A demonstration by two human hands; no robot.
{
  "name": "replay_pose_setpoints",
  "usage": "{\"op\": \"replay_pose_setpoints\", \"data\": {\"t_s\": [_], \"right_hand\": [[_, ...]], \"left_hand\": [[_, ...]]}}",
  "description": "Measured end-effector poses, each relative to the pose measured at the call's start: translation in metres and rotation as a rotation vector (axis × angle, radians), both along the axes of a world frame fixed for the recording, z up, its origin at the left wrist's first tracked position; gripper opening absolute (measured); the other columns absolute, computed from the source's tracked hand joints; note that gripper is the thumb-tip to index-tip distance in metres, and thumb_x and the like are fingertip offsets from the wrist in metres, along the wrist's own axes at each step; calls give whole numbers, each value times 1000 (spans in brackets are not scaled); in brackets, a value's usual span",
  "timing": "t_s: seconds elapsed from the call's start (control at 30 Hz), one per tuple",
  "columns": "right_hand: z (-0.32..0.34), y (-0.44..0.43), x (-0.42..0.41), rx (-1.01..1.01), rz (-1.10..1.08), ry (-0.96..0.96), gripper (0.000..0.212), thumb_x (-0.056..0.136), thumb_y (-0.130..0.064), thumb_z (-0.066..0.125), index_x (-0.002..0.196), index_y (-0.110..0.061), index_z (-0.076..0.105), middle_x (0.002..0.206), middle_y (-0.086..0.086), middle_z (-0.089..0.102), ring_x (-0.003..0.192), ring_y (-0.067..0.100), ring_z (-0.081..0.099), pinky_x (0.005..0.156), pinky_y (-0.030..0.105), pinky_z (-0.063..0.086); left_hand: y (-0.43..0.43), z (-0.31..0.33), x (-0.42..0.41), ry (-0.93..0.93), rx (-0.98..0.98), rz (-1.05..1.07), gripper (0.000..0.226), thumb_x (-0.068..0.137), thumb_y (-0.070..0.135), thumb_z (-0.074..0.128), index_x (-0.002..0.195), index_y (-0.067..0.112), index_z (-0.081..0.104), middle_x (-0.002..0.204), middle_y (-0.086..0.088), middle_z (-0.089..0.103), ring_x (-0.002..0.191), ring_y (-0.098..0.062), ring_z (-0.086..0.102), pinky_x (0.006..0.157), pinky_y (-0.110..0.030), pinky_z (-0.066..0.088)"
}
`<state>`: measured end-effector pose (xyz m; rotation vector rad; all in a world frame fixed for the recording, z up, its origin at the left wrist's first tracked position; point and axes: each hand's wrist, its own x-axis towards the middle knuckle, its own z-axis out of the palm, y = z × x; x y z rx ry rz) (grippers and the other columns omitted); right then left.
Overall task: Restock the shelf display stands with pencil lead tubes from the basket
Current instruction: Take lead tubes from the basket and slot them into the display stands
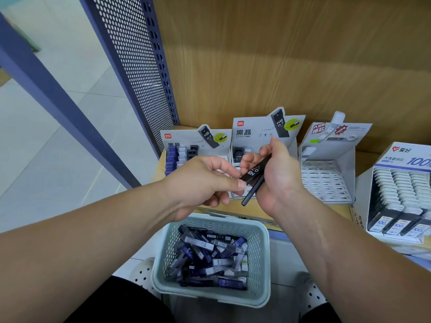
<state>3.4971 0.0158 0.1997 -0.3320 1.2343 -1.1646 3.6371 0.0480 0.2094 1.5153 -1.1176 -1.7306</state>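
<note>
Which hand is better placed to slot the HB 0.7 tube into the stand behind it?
Left, probably. The left hand pinches the near end of the HB 0.7 tube and could lift it away; the right hand also grips a second tube.

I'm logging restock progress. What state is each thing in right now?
Right hand, holding two black tubes.
Left hand, pinching the lower end of one of them.
Basket, heaped with mixed tubes.
Left stand, partly filled.
Middle stand, nearly empty.
White stand, almost all slots empty.
Right box, full.
</note>
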Motion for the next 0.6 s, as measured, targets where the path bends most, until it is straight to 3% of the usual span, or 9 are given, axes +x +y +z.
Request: {"op": "replay_pose_setpoints", "data": {"t_s": [0.07, 0.13, 0.3, 0.43, 0.6], "right_hand": [[1, 1, 1, 5, -4, 9, 41, 106, -38, 43, 72, -16, 46, 57, 7, 59, 51, 22, 56, 51, 26, 50], [1, 1, 1, 21, 10, 60, 41, 106, -39, 43, 72, -17, 48, 56, 4, 59, 52, 20, 56, 56, 30, 49], [-3, 0, -1, 59, 142, 241, 35, 102, -43, 53, 77, -17, 56, 61, 1, 53, 43, 12, 40, 37, 21, 24], [-7, -1, -3, -53, 261, 256, 27, 97, -37, 67, 81, -20, 55, 56, -4, 42, 42, 8, 28, 37, 20, 19], [-9, -1, -4, -112, 484, 306, 27, 95, -38, 69, 81, -17, 60, 60, 1, 59, 45, 8, 29, 39, 20, 20]], "left_hand": [[3, -1, -1, 6, -29, 34, 21, 79, 1, 77, 90, 13, 63, 88, -26, 70, 49, -16, 54, 44, -23, 35], [4, -2, -2, 20, -64, 84, 21, 80, -1, 76, 92, 11, 64, 81, -19, 68, 49, -16, 55, 44, -23, 36], [-1, 2, 6, 32, -97, 218, 23, 80, -10, 71, 97, 5, 69, 67, -6, 66, 51, -16, 58, 47, -24, 40], [-11, 5, 25, 46, -147, 341, 22, 81, -12, 67, 97, 3, 68, 68, -8, 66, 57, -17, 60, 50, -23, 48], [-19, 6, 44, 109, -174, 412, 14, 88, -7, 64, 95, 4, 69, 76, -12, 68, 65, -16, 64, 61, -24, 56]]}}
